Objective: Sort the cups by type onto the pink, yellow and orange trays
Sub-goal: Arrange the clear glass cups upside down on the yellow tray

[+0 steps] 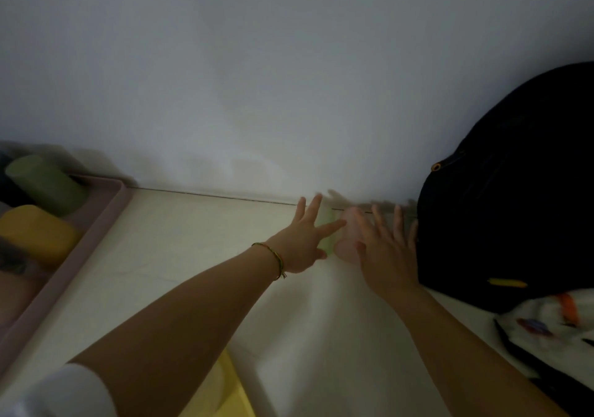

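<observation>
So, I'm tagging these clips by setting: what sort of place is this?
Likely an ordinary room, at home or in an office: a plain white table set against a bare pale wall, a black fabric backpack lying on it, and a pink plastic tray.

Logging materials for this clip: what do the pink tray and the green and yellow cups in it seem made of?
Pink tray: probably matte plastic, given its smooth moulded rim without shine. Green cup and yellow cup: opaque, evenly coloured, dull-surfaced, so plastic or silicone; the blur leaves that open.
</observation>
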